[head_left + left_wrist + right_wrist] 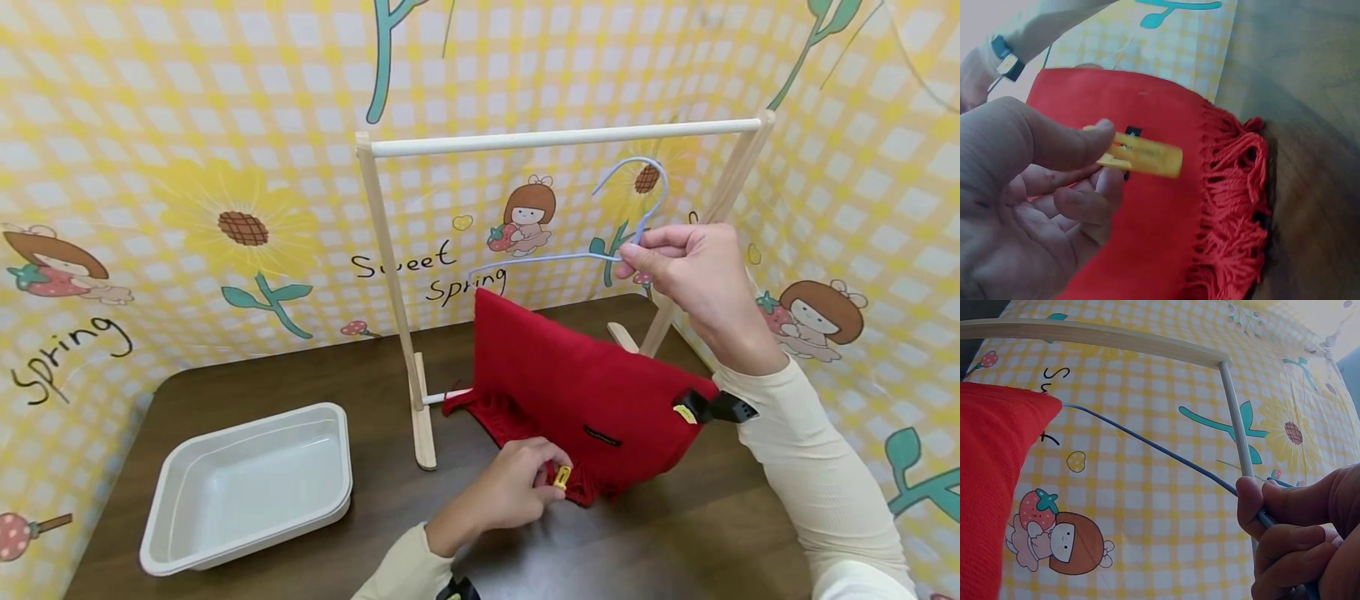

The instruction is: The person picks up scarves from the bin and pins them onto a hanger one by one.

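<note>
A light blue wire hanger [555, 259] is pinched by my right hand [693, 279] just below its hook, held up in front of the rack. Over its lower part hangs a folded red scarf [570, 367] with a fringed lower edge and a small black label. My left hand [510, 487] pinches a yellow clothespin [562, 477] between thumb and fingers, close by the fringe. In the left wrist view the clothespin [1141, 153] is in front of the scarf, its far end pointing toward the fringe [1232, 187]. The right wrist view shows the hanger wire [1154, 444] running into the scarf's top corner.
Behind the scarf stands a wooden rack with a white top bar [562, 138] and wooden feet [422, 425]. A whitish plastic basin [337, 483] sits on the dark wooden table [217, 392] at left. Patterned yellow checked cloth [285, 100] surrounds the table at the back and sides.
</note>
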Motion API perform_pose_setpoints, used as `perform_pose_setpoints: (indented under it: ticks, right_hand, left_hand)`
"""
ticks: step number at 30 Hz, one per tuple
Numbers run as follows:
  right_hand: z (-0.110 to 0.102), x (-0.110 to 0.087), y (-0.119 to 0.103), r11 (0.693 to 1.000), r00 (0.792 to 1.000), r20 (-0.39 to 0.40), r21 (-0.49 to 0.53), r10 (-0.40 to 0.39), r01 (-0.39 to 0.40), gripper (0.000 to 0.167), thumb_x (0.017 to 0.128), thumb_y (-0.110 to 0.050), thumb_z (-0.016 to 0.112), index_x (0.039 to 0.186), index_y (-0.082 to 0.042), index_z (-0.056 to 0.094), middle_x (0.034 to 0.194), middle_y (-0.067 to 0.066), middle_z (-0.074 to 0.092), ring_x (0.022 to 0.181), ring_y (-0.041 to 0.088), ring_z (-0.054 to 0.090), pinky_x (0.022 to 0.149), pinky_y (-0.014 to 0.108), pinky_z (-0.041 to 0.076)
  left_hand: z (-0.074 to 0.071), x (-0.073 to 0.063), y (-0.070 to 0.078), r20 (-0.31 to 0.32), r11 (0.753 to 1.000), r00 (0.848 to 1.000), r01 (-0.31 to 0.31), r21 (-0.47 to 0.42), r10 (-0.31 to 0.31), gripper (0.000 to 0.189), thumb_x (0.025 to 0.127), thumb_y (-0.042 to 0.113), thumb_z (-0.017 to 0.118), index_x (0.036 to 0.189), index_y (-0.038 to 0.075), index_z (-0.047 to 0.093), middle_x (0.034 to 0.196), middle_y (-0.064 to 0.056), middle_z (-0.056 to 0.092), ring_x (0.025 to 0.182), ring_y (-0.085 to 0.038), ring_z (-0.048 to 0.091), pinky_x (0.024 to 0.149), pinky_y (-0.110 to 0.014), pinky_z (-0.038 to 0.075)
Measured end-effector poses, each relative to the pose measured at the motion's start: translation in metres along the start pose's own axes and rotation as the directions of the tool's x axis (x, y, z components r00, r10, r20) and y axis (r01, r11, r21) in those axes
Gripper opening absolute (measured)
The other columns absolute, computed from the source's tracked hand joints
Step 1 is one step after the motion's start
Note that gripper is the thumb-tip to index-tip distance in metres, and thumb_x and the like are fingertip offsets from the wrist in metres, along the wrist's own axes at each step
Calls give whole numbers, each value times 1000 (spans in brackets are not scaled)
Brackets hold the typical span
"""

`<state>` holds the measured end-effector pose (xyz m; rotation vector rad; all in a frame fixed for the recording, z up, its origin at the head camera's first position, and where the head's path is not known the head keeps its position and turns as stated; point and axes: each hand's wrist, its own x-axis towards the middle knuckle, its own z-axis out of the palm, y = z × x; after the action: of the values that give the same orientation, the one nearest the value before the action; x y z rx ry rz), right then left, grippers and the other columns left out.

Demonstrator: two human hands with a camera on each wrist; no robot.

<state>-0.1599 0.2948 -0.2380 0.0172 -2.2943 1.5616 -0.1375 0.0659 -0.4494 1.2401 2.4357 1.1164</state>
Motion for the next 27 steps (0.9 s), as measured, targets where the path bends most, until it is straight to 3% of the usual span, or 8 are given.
perform_pose_setpoints:
  ticks: [3,8,12,20,27]
  right_hand:
    - [-1,0,2,999,1000,-5,36,-1,1,18,89,-20,79,93,-2,77,72,0,77,62,6,61,51,18,40]
    - [-2,-1,3,995,999,-22,94,-25,27,19,87,-18,81,92,0,77,71,3,76,45,7,39,43,25,23]
    - [-1,-1,3,995,1000,-15,97,-20,21,18,88,-18,80,92,-2,77,72,3,77,46,8,36,45,28,21]
    - [-1,-3,4,994,1000,9,113,-11,10,19,87,-20,81,92,-2,77,73,4,77,50,10,31,47,30,19]
    - [-1,-3,5,995,1000,17,104,0,-2,26,87,-22,81,94,2,76,74,4,76,48,15,21,48,34,15]
  left_hand:
    - [-8,-2,-3,-2,999,1000,22,-25,-22,21,85,6,80,104,7,71,89,-3,65,64,4,46,61,-14,43]
    - [-30,-3,-5,-21,998,998,52,-35,-53,22,86,8,79,107,8,72,91,1,65,66,0,48,62,-18,44]
    - [-50,-4,-9,-94,997,994,60,-42,-64,23,86,7,79,108,9,73,96,3,68,71,-4,53,65,-21,46]
    - [-89,0,-16,-251,999,967,23,-41,-33,25,82,3,82,105,9,75,91,-2,70,74,-10,57,63,-22,47]
    - [-111,6,-22,-344,1000,939,-16,-26,6,25,79,0,84,101,8,77,79,0,66,68,-11,54,62,-22,45]
